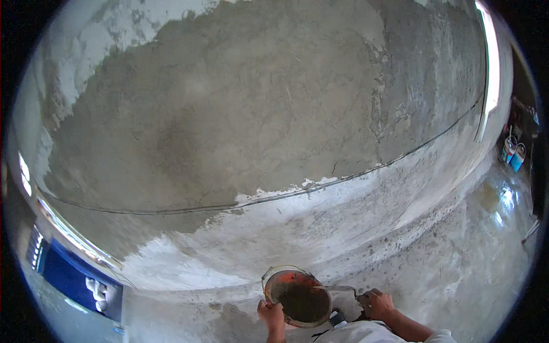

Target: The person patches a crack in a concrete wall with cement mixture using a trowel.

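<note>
A round bucket (293, 278) with orange-red showing inside and a grey-smeared rim stands low in the middle of the view. Grey mortar (306, 300) lies in it. My left hand (270, 314) is closed on the bucket's left rim. To the right of the bucket, my right hand (376, 303) is wrapped round the handle of a trowel (342, 288). Its thin blade points left and reaches the bucket's right rim. Part of the handle is hidden by my fingers.
Ahead rises a wall (229, 114) with a broad grey plastered patch and whitish edges. A thin cable (400, 157) runs across it. Small buckets (518, 157) stand far right on the concrete floor (452, 268). A dark blue panel (68, 274) is at the left.
</note>
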`<move>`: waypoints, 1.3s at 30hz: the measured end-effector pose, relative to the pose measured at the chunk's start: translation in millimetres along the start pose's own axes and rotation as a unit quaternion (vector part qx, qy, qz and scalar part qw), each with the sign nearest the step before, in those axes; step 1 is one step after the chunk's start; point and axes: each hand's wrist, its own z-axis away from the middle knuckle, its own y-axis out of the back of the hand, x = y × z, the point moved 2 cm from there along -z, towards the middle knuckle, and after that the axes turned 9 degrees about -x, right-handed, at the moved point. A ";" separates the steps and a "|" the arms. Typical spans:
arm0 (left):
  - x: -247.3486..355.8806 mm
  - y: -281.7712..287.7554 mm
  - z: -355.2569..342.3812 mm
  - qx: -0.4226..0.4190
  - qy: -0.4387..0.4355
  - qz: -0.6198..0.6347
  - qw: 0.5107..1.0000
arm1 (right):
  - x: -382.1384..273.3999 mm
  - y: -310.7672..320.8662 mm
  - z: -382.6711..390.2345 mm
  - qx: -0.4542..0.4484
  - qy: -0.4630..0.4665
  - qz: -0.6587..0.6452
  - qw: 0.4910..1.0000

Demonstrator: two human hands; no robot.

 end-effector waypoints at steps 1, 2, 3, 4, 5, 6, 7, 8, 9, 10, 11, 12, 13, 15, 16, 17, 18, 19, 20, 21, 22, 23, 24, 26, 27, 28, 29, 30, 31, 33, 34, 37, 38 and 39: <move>7.6 4.6 4.7 0.012 0.025 -0.001 1.000 | 2.6 -2.9 0.8 -0.016 0.030 -0.019 0.999; 2.3 8.5 5.8 0.015 0.022 0.001 1.000 | -12.1 9.2 3.9 -0.013 0.035 -0.018 0.999; -10.0 12.5 3.1 0.022 0.021 -0.005 1.000 | -37.9 31.4 8.6 -0.025 0.026 -0.022 0.999; -23.8 16.9 1.0 0.031 0.018 -0.011 0.999 | -49.4 44.0 12.8 -0.036 0.018 -0.026 0.999; -28.6 20.3 -0.5 0.023 0.012 -0.044 0.999 | -45.1 32.3 8.1 -0.066 0.057 -0.022 0.996; -34.8 22.5 2.9 0.028 0.013 -0.039 0.999 | -41.1 21.8 6.0 -0.066 0.062 -0.016 0.996; -28.0 23.8 8.1 0.050 -0.019 -0.090 0.994 | -47.6 14.9 1.4 -0.115 0.025 -0.024 0.993; -19.2 26.9 15.4 0.071 -0.048 -0.142 0.986 | -54.9 7.7 1.6 -0.164 -0.013 -0.031 0.986; -2.7 31.3 25.9 0.039 -0.011 -0.136 0.990 | -59.7 0.6 5.4 -0.169 -0.006 0.008 0.986; -10.7 33.8 28.0 0.051 -0.007 -0.123 0.991 | -63.4 -3.1 6.5 -0.171 0.005 0.052 0.984; -28.0 35.9 27.5 0.078 -0.012 -0.146 0.986 | -72.5 -1.7 15.2 -0.170 0.024 0.055 0.984; -43.8 38.3 30.3 0.107 -0.017 -0.167 0.980 | -74.8 -0.8 22.8 -0.170 0.045 0.060 0.983; -50.8 34.5 31.6 0.108 -0.052 -0.157 0.980 | -53.1 -35.3 20.6 -0.184 0.043 0.076 0.979; -47.6 29.2 49.5 0.105 -0.020 -0.154 0.982 | -16.3 -96.1 32.9 -0.206 0.053 0.100 0.972; -47.9 33.0 56.8 0.091 0.008 -0.162 0.983 | -10.6 -109.7 43.4 -0.223 0.049 0.070 0.971; -49.3 36.4 62.7 0.075 -0.016 -0.173 0.982 | -11.0 -125.0 50.8 -0.241 0.046 0.037 0.969; -49.6 39.7 65.9 0.082 -0.014 -0.174 0.981 | -7.4 -135.6 56.7 -0.243 0.053 0.038 0.968; -51.7 43.2 74.0 0.095 -0.022 -0.187 0.978 | 4.2 -140.7 68.4 -0.197 0.044 -0.182 0.962; -46.1 43.7 79.3 0.099 -0.035 -0.199 0.974 | 3.9 -130.9 80.2 -0.134 0.026 -0.397 0.908; -41.1 51.7 83.5 0.088 -0.023 -0.171 0.981 | 1.6 -122.8 90.1 -0.132 0.022 -0.398 0.908; -41.0 56.6 82.8 0.079 -0.027 -0.173 0.981 | -33.3 -67.0 104.6 -0.111 -0.011 -0.318 0.942; -41.6 61.3 81.1 0.070 -0.031 -0.163 0.984 | -53.8 -39.4 116.7 -0.088 -0.048 -0.236 0.967; -40.5 68.6 82.3 0.062 -0.032 -0.156 0.985 | -45.9 -44.6 116.0 -0.085 -0.056 -0.242 0.965; -51.2 86.6 86.6 0.044 -0.022 -0.122 0.991 | -27.3 -67.7 109.4 -0.058 -0.004 -0.114 0.992; -55.2 91.5 82.5 0.020 -0.019 -0.084 0.996 | -43.8 -62.2 115.2 -0.062 -0.034 -0.097 0.993; -63.3 97.9 80.2 0.000 -0.027 -0.093 0.995 | -62.1 -42.6 114.3 -0.069 -0.060 -0.077 0.993; -73.1 107.9 80.6 0.028 -0.093 -0.147 0.984 | -70.9 -44.7 118.3 -0.063 -0.078 -0.089 0.991; -74.6 115.2 76.4 0.058 -0.162 -0.193 0.966 | -78.1 -45.6 115.3 -0.037 -0.011 -0.105 0.994; -71.7 122.5 74.7 0.043 -0.168 -0.195 0.965 | -87.9 -41.9 114.3 -0.014 0.058 -0.116 0.991; -67.4 141.7 73.0 0.038 -0.121 -0.081 0.989 | -114.6 -37.5 113.4 -0.021 0.043 -0.077 0.996; -67.2 149.9 67.5 0.034 -0.113 -0.083 0.989 | -129.4 -30.9 108.3 -0.039 0.047 -0.030 0.998; -35.3 180.3 68.7 0.036 -0.201 -0.148 0.968 | -162.3 -24.2 86.2 -0.073 0.108 0.097 0.987; -6.4 192.7 77.6 0.046 -0.226 -0.192 0.954 | -175.6 -29.9 79.6 -0.093 0.108 0.181 0.973; -20.0 200.0 60.3 0.052 -0.242 -0.191 0.950 | -182.7 -30.0 68.7 -0.148 0.114 0.189 0.964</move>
